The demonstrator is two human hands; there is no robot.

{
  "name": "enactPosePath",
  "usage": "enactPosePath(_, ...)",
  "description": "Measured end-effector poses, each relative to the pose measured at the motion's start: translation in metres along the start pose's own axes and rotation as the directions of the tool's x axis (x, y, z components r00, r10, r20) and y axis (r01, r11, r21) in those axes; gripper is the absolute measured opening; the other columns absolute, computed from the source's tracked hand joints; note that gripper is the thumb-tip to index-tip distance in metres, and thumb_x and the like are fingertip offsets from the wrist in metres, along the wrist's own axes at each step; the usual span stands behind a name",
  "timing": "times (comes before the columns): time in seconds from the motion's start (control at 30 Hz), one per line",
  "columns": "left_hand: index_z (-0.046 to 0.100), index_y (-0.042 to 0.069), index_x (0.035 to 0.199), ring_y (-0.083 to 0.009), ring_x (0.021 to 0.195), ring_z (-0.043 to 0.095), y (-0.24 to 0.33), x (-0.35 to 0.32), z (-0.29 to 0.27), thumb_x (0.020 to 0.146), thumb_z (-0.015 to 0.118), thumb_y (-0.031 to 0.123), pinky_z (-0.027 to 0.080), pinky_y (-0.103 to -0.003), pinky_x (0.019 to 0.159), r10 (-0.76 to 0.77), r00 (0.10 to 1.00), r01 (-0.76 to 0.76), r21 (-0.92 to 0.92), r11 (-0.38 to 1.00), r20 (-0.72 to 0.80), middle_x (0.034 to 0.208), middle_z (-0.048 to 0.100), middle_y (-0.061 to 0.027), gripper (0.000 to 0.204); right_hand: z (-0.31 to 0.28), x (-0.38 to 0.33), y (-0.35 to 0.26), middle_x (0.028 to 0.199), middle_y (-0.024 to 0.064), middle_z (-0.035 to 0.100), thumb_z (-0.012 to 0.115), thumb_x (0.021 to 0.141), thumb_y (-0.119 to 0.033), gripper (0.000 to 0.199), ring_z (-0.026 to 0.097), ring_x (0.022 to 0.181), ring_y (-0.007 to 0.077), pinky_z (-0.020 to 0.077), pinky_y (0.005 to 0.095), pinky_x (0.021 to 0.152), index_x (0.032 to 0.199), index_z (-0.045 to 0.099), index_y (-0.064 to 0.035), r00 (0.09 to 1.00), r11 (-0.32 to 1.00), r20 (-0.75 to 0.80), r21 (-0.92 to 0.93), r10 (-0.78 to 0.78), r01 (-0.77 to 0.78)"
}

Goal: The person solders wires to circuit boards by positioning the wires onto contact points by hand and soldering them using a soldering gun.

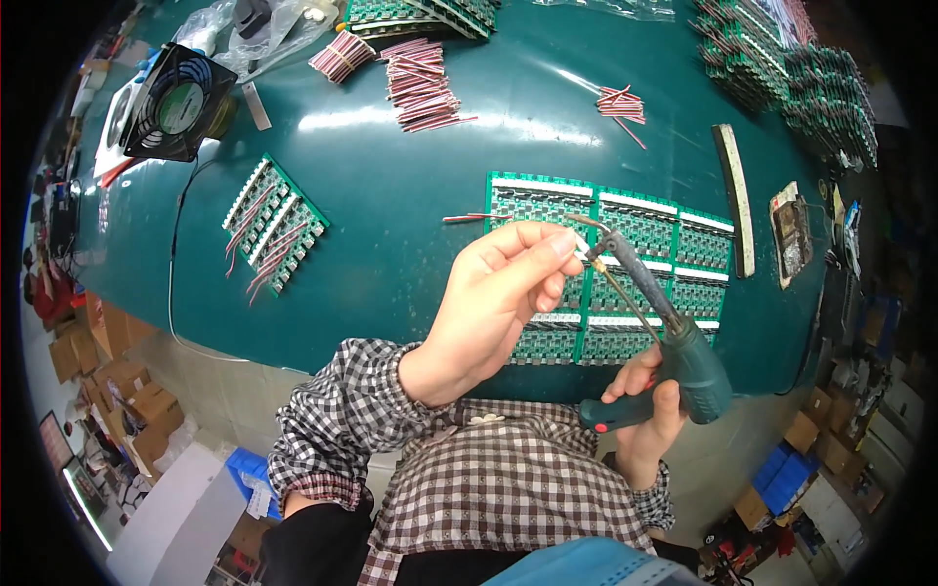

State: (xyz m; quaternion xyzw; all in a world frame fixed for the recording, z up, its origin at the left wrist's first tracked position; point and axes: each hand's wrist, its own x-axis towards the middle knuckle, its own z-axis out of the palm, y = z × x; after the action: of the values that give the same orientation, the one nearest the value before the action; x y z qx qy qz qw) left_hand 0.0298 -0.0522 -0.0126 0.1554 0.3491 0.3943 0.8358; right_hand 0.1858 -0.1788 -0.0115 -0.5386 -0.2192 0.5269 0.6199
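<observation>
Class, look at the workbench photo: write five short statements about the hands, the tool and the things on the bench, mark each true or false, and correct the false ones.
1. The right hand holds a green soldering gun by its handle. True.
2. The left hand lies flat on the table. False: it is raised, its fingertips pinched close to the gun's tip.
3. A panel of green circuit boards lies on the green table beyond the hands. True.
4. The black fan stands at the right end of the table. False: it is at the far left.
5. The bundles of red and white wires lie in the person's lap. False: they lie on the far part of the table.
</observation>
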Motion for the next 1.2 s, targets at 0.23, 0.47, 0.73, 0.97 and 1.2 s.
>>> enactPosePath(0.23,0.057,0.001,0.099,-0.0053,0.066,0.051,0.0,0.0,0.0,0.089,0.055,0.011,0.041,-0.018,0.058,-0.038,0.999,0.038,0.011,0.999,0.013,0.083,0.061,-0.0031,0.014,-0.002,-0.003,0.001,0.069,0.0073,0.049,0.06,0.085,-0.032,0.042,0.053,0.06,0.0187,0.0501,0.0319,0.053,0.103,0.048,0.0036,1.0,0.996,-0.017,0.087,-0.002,0.004)
enactPosePath(0.47,0.059,0.001,0.094,-0.0105,0.076,0.056,0.059,0.034,-0.039,0.081,0.061,0.003,0.044,-0.022,0.065,0.622,0.671,-0.446,0.89,-0.095,0.403,0.088,0.06,-0.0038,0.013,-0.014,0.005,-0.002,0.069,0.0022,0.047,0.056,0.087,-0.04,0.041,0.049,0.06,0.0118,0.0454,0.023,0.05,0.101,0.045,-0.003,0.998,0.998,-0.055,0.05,-0.04,0.043)
enactPosePath(0.73,0.055,0.004,0.083,-0.0284,0.074,0.056,0.072,0.066,-0.069,0.076,0.062,0.006,0.045,-0.037,0.064,0.575,0.695,-0.252,0.894,-0.37,0.433,0.08,0.054,-0.0098,0.01,-0.027,0.012,-0.005,0.069,0.0068,0.051,0.059,0.085,-0.032,0.041,0.053,0.059,0.0176,0.0491,0.0294,0.049,0.103,0.048,0.0043,0.997,0.995,-0.059,0.077,-0.058,0.063)
enactPosePath(0.97,0.054,0.004,0.082,-0.028,0.072,0.056,0.078,0.072,-0.069,0.075,0.064,0.006,0.045,-0.036,0.063,0.552,0.683,-0.176,0.84,-0.512,0.479,0.079,0.053,-0.0088,0.012,-0.031,0.026,-0.007,0.071,0.0076,0.05,0.06,0.085,-0.031,0.042,0.053,0.059,0.0175,0.0491,0.0289,0.049,0.104,0.047,0.0042,0.999,0.997,-0.036,0.069,-0.029,0.031)
enactPosePath(1.2,0.053,0.004,0.083,-0.0291,0.072,0.055,0.085,0.073,-0.072,0.075,0.064,0.007,0.044,-0.037,0.063,0.486,0.702,-0.229,0.811,-0.538,0.521,0.08,0.052,-0.0088,0.014,-0.022,0.026,-0.008,0.07,0.0042,0.049,0.059,0.086,-0.036,0.042,0.05,0.059,0.0129,0.0464,0.0241,0.048,0.101,0.046,0.0005,0.999,1.0,-0.048,-0.005,-0.015,0.014)
